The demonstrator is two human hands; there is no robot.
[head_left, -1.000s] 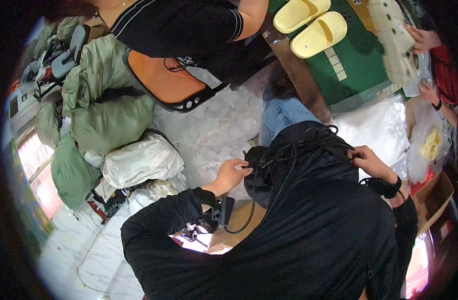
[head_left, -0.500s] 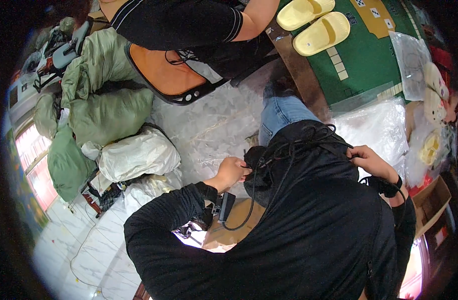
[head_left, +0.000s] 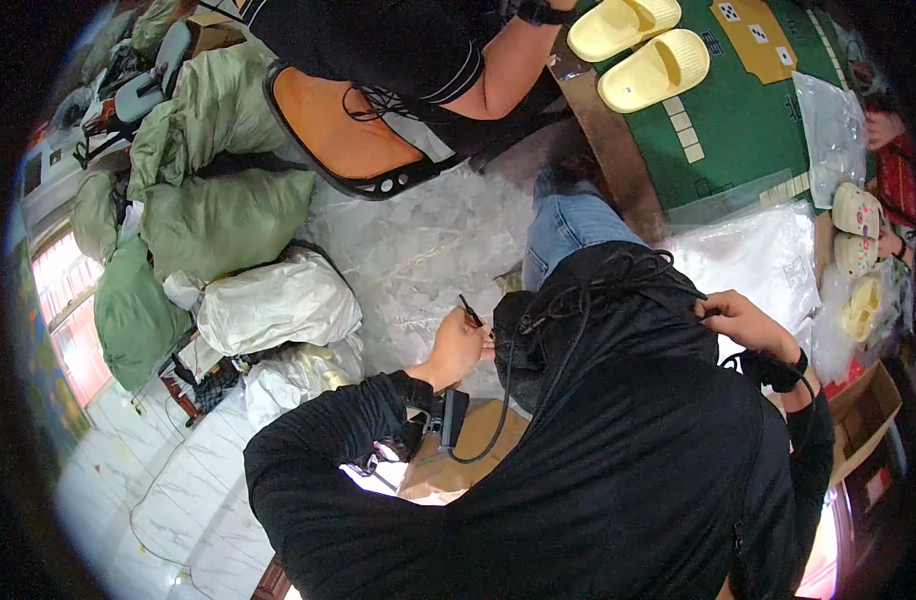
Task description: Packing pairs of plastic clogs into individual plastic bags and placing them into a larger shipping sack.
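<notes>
Both hands at my chest: left hand [head_left: 458, 345] pinches a thin black pen [head_left: 471, 311], right hand [head_left: 743, 322] grips the black cable [head_left: 578, 300] on my top [head_left: 618, 450].

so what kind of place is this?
Probably a small packing workshop for slippers. Yellow slippers lie on a green table, stuffed green sacks are piled on the floor, and clear plastic bags are stacked by the person's right hand.
</notes>
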